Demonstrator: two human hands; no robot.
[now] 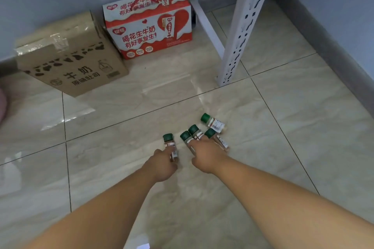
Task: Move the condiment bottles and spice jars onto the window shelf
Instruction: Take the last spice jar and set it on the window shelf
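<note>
Floor (113, 119): glossy beige marble-pattern tiles, dark grout lines. On it, five small green-capped spice jars with white labels: one apart at left (170, 146), three clustered close together (187, 139) (196, 132) (217, 140), one lying just beyond them (213, 123). By the wall: a taped brown cardboard box (72, 60) and a red-and-white milk carton case (149, 26), side by side. White perforated metal shelf leg (240, 32) stands on the tiles.

Head-worn view, steeply down onto tiled floor (202, 91)
</note>
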